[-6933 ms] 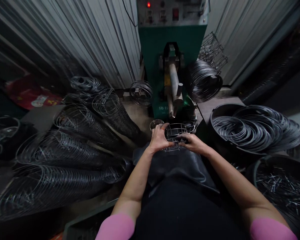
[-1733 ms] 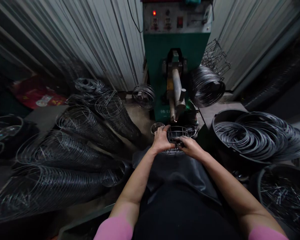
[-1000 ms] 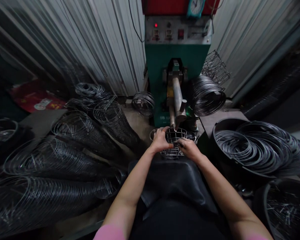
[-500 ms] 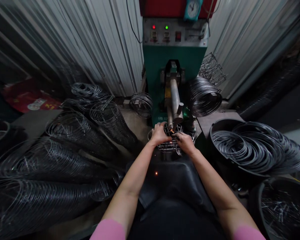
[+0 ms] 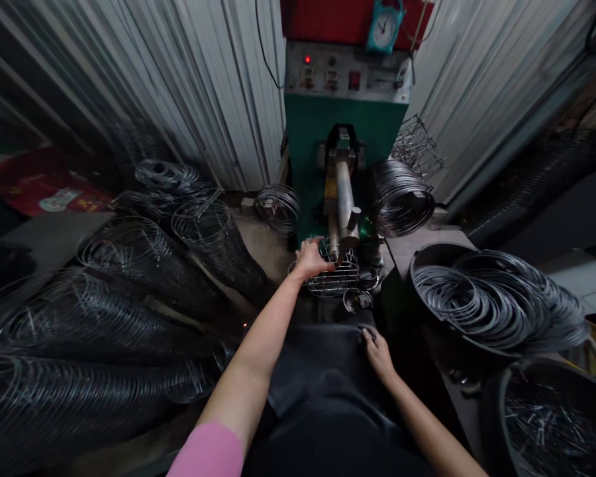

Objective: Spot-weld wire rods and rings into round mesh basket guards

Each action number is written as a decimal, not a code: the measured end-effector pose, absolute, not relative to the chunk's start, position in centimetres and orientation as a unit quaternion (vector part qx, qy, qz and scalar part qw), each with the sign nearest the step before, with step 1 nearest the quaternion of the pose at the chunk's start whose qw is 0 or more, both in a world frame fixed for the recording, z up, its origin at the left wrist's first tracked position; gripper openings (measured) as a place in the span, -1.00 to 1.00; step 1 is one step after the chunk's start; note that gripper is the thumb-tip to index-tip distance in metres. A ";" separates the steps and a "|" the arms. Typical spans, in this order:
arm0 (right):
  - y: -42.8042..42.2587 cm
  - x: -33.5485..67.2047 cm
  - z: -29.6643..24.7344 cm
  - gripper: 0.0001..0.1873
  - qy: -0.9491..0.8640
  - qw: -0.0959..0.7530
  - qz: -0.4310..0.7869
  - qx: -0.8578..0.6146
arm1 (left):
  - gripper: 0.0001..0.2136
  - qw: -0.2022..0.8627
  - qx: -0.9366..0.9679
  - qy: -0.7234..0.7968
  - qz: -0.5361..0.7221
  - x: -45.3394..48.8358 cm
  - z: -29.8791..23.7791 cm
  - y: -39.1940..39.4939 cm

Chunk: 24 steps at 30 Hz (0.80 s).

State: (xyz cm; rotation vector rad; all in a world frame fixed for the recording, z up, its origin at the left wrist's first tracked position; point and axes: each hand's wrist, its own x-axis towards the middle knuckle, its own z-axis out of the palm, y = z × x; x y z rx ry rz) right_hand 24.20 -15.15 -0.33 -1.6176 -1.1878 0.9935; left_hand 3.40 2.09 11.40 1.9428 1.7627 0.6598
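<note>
One wire basket (image 5: 336, 282) gripped in L hand (image 5: 310, 260) w/ R hand (image 5: 377, 350) nr apron (image 5: 318, 358), can't tell if closed.

Left of the green machine (image 5: 302, 112) lies a grey surface (image 5: 258, 245), whether floor or bench is unclear, and long stacks of wire rings (image 5: 94, 318) rest on their sides there, their underside lost in shadow. Right of the machine, a pale flat board (image 5: 444, 237) reaches to a black tub (image 5: 417, 255) of wire hoops (image 5: 501, 295); whether the tub stands on that board cannot be told.
</note>
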 end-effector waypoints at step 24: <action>-19.5 25.2 -0.1 -0.43 -0.141 0.474 0.635 -0.593 | -0.15 0.222 0.728 0.601 0.242 3.3 10.8 -2.9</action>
